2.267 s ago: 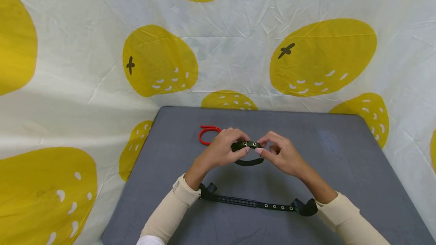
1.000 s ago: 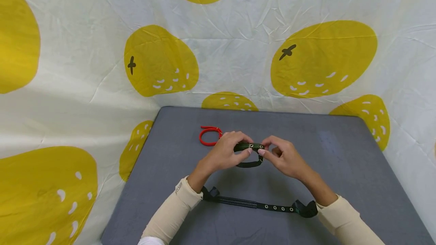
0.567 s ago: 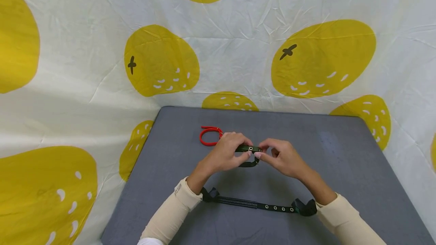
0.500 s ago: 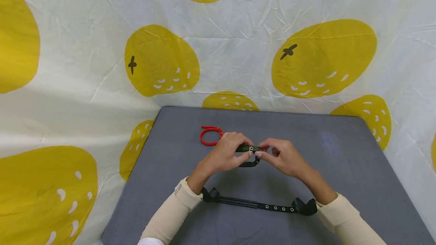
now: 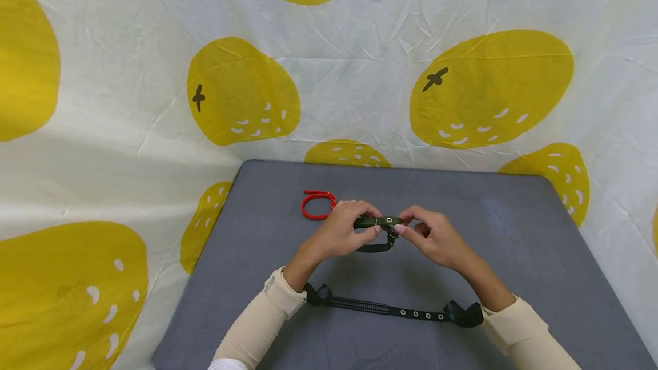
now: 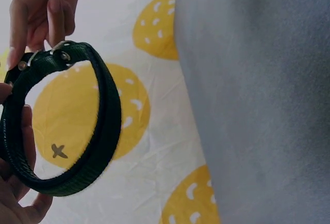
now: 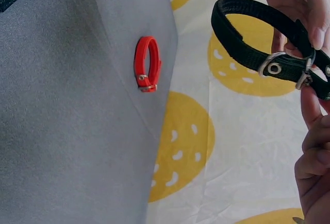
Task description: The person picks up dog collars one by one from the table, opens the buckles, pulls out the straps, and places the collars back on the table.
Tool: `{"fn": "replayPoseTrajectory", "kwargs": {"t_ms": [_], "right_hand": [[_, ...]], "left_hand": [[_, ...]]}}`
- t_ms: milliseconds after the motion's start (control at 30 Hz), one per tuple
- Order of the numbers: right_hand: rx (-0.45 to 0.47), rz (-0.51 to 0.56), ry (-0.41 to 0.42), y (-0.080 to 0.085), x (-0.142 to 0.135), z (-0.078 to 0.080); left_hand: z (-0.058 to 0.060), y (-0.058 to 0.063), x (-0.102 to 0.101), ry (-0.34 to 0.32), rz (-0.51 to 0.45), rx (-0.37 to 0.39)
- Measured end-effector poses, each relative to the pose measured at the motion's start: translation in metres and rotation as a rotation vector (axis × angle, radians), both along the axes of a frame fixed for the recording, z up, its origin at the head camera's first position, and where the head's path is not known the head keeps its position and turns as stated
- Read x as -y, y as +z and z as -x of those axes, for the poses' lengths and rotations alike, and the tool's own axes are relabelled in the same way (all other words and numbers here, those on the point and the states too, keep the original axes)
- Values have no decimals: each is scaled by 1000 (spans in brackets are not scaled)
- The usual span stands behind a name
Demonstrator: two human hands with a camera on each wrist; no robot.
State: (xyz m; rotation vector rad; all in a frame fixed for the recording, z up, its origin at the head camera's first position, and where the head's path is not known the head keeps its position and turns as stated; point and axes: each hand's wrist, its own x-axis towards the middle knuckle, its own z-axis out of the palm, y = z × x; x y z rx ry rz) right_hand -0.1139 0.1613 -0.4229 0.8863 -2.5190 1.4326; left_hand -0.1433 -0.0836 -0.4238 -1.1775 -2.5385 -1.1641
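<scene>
A dark green pet collar (image 5: 374, 248), formed into a loop, is held up above the table between both hands. My left hand (image 5: 341, 230) grips the left part of its strap. At the right side, the thumb and fingers of my right hand (image 5: 437, 236) pinch the strap near the metal buckle. In the right wrist view the collar (image 7: 229, 36) shows its metal D-ring, eyelets and buckle, with the strap end by the right fingertips. The left wrist view shows the round loop of the collar (image 6: 111, 116) from the other side.
On the grey table (image 5: 514, 256), a red collar (image 5: 304, 210) lies looped behind my left hand. Nearer me, a long black strap (image 5: 360, 305) with eyelets and curled ends lies across, between my forearms. A white cloth with yellow fruit prints (image 5: 349, 96) hangs behind the table.
My right hand has shifted slightly right and up over the last half second, its fingertips farther from the left hand's. More of the collar's strap and hanging buckle now shows between them.
</scene>
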Motion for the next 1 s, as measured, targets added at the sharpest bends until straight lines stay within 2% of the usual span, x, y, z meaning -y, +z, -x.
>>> {"fn": "replayPoseTrajectory", "kwargs": {"t_ms": [233,367,533,700,867,1000], "right_hand": [[-25,-103,14,0,-2,0],[-77,-179,6,2,-1,-1],[-138,-224,-5,1,0,-3],[-145,-188,13,-1,-3,-4],[-55,-87,24,-4,-7,-5],[-20,-78,23,-4,-9,-5]], "left_hand": [[-3,3,0,-3,54,-48],[-6,5,0,-8,88,-48],[-8,4,-2,10,108,-32],[-9,3,-5,5,91,-32],[-6,1,-5,-7,27,-23],[-5,0,-4,-15,9,5]]}}
